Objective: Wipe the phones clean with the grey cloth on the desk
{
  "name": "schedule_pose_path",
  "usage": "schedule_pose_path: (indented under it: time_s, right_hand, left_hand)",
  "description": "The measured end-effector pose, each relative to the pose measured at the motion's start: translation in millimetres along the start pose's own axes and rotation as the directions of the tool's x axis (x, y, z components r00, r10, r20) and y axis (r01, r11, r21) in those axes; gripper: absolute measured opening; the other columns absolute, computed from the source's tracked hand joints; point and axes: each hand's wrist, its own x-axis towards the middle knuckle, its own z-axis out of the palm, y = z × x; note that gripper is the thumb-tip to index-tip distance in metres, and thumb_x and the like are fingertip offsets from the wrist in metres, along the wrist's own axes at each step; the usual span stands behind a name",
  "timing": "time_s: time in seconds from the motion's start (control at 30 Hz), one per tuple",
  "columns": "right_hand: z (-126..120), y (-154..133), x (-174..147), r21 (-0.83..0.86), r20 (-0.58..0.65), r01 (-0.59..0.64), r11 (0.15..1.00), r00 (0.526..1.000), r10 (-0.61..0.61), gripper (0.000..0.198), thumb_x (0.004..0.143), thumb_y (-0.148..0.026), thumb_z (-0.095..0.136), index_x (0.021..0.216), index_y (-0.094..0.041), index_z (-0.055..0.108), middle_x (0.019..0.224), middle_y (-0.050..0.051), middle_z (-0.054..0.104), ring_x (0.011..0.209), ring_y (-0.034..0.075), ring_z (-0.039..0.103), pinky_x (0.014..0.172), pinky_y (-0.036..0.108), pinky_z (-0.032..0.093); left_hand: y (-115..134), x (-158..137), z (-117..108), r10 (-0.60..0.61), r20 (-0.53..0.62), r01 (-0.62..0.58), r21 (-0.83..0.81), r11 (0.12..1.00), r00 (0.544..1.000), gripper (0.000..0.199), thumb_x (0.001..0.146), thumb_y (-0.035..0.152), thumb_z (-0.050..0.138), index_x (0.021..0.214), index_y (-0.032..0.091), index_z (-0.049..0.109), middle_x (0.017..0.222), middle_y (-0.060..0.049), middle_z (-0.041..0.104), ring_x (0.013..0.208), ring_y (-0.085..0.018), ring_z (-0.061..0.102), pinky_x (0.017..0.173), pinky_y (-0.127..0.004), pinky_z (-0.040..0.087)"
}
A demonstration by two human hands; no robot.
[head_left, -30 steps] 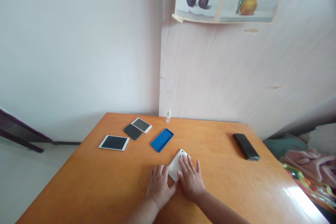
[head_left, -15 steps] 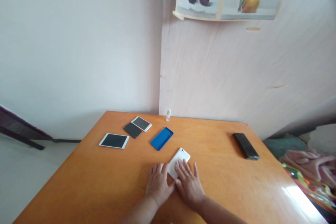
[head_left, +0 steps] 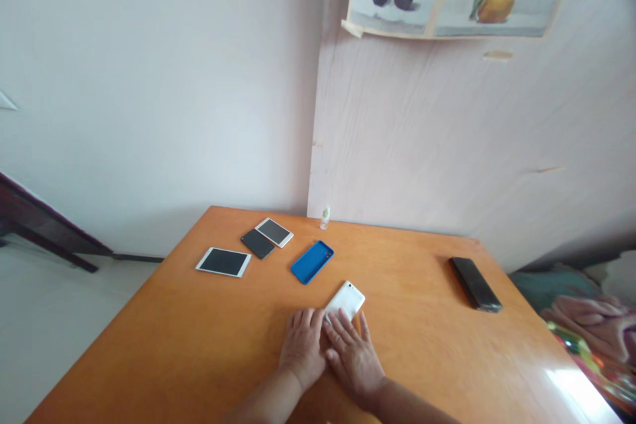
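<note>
Now, white phone (head_left: 350,299): lies back up on the wooden table (head_left: 173,338), in front of the person; its camera end points away and to the right, and its near end is hidden under the fingers.
Right hand (head_left: 354,359): flat, fingers stretched over the near part of the phone's back, grasping nothing that shows; whether a thin cloth lies beneath them cannot be told.
Left hand (head_left: 304,348): fingers bent at the phone's near left corner; whether they grip its edge or merely brace it is hidden.
Step in hand: judging by the pose, the back is being pressed or rubbed with the right hand while the left steadies.
Next move: it would call for light, even contact and a firm left-hand brace, since a smooth phone could slide on this tabletop.
Blue case (head_left: 312,262): just beyond the phone, to its left.
Far-left devices: a dark phone (head_left: 257,244) touching or nearly touching a white-framed phone (head_left: 275,232), with a white tablet (head_left: 223,262) nearby.
Small bottle (head_left: 324,218): upright near the wall; its label is too small to read.
Black slab (head_left: 476,283): well apart, right.
Writing: no brand or lettering is legible on any device.
</note>
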Motion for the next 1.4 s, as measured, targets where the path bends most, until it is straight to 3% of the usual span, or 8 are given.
schedule_pose_path:
  time_s: [0.07, 0.23, 0.43, 0.73, 0.87, 1.03, 1.23, 1.4]
  right_hand:
    - [-2.9, 3.8, 2.7, -0.011, 0.002, 0.001, 1.000, 1.000, -0.001, 0.052, 0.103, -0.047, 0.033, 0.153, -0.038, 0.028, 0.158, -0.002, 0.031, 0.150, 0.026, 0.015, 0.119, 0.062, -0.002]
    - [-21.9, 27.2, 31.7, -0.080, -0.089, -0.365, 0.928, 0.930, 0.358, 0.050, 0.104, -0.040, 0.027, 0.152, -0.028, 0.036, 0.158, 0.003, 0.033, 0.150, 0.031, 0.014, 0.115, 0.069, 0.003]
    - [-9.6, 5.3, 31.1, -0.018, -0.005, -0.083, 0.996, 0.997, 0.082, 0.050, 0.103, -0.046, 0.030, 0.151, -0.033, 0.036, 0.158, 0.000, 0.033, 0.149, 0.025, 0.020, 0.119, 0.062, -0.003]
    - [-25.0, 41.5, 53.3, -0.085, -0.096, -0.454, 0.887, 0.889, 0.447, 0.052, 0.104, -0.043, 0.026, 0.153, -0.026, 0.034, 0.158, 0.005, 0.034, 0.150, 0.028, 0.017, 0.116, 0.068, 0.004]
    - [5.6, 24.6, 2.6, -0.119, -0.183, -0.376, 0.919, 0.918, 0.352, 0.054, 0.102, -0.040, 0.031, 0.154, -0.028, 0.030, 0.160, 0.005, 0.028, 0.150, 0.029, 0.016, 0.117, 0.067, 0.005]
    - [16.3, 7.2, -26.7, -0.102, -0.050, -0.058, 0.993, 0.997, 0.053, 0.053, 0.103, -0.043, 0.033, 0.155, -0.033, 0.026, 0.159, 0.002, 0.029, 0.150, 0.027, 0.018, 0.118, 0.063, 0.003]
    - [-13.7, 29.2, 17.9, -0.104, -0.129, -0.450, 0.887, 0.891, 0.436, 0.052, 0.103, -0.040, 0.028, 0.153, -0.028, 0.032, 0.160, 0.003, 0.027, 0.150, 0.029, 0.014, 0.116, 0.067, 0.005]
    - [-3.7, 7.6, 1.5, -0.054, -0.070, -0.271, 0.961, 0.961, 0.267, 0.053, 0.103, -0.043, 0.029, 0.153, -0.028, 0.032, 0.160, 0.004, 0.026, 0.150, 0.027, 0.017, 0.118, 0.063, 0.007]
  left_hand:
    - [0.6, 0.0, -0.4, 0.003, -0.001, -0.003, -0.002, 1.000, 1.000, 0.049, 0.073, 0.038, 0.066, 0.119, 0.027, 0.056, 0.116, -0.005, 0.056, 0.109, -0.026, 0.048, 0.098, -0.039, 0.033]
    - [1.9, 0.8, -0.1, 0.024, -0.051, -0.024, 0.011, 1.000, 0.998, 0.049, 0.075, 0.043, 0.064, 0.120, 0.025, 0.055, 0.113, -0.006, 0.057, 0.107, -0.027, 0.049, 0.096, -0.040, 0.034]
    - [-1.5, 0.8, 4.8, 0.038, -0.076, -0.036, 0.024, 0.999, 0.996, 0.043, 0.079, 0.039, 0.059, 0.120, 0.025, 0.055, 0.111, -0.006, 0.058, 0.105, -0.026, 0.051, 0.094, -0.040, 0.035]
    - [-0.6, 0.8, 0.7, 0.043, -0.056, -0.042, 0.009, 0.999, 0.998, 0.048, 0.079, 0.049, 0.062, 0.120, 0.025, 0.055, 0.113, -0.007, 0.057, 0.107, -0.028, 0.049, 0.095, -0.040, 0.034]
    - [1.2, 0.7, 0.4, 0.022, -0.031, -0.021, 0.015, 1.000, 0.999, 0.045, 0.077, 0.042, 0.063, 0.118, 0.026, 0.056, 0.112, -0.006, 0.056, 0.107, -0.027, 0.048, 0.095, -0.039, 0.034]
    - [2.4, 0.7, -0.8, 0.009, -0.024, -0.009, 0.002, 1.000, 1.000, 0.043, 0.076, 0.041, 0.065, 0.116, 0.027, 0.057, 0.113, -0.005, 0.056, 0.108, -0.027, 0.048, 0.097, -0.040, 0.033]
    - [1.2, 0.7, -2.3, 0.041, -0.044, -0.041, 0.001, 0.999, 0.998, 0.047, 0.077, 0.043, 0.065, 0.120, 0.025, 0.055, 0.114, -0.006, 0.057, 0.107, -0.027, 0.049, 0.095, -0.040, 0.034]
    - [0.6, -0.2, 0.8, 0.040, -0.093, -0.035, 0.052, 0.998, 0.995, 0.055, 0.078, 0.045, 0.066, 0.127, 0.026, 0.053, 0.112, -0.006, 0.057, 0.107, -0.028, 0.051, 0.096, -0.042, 0.035]
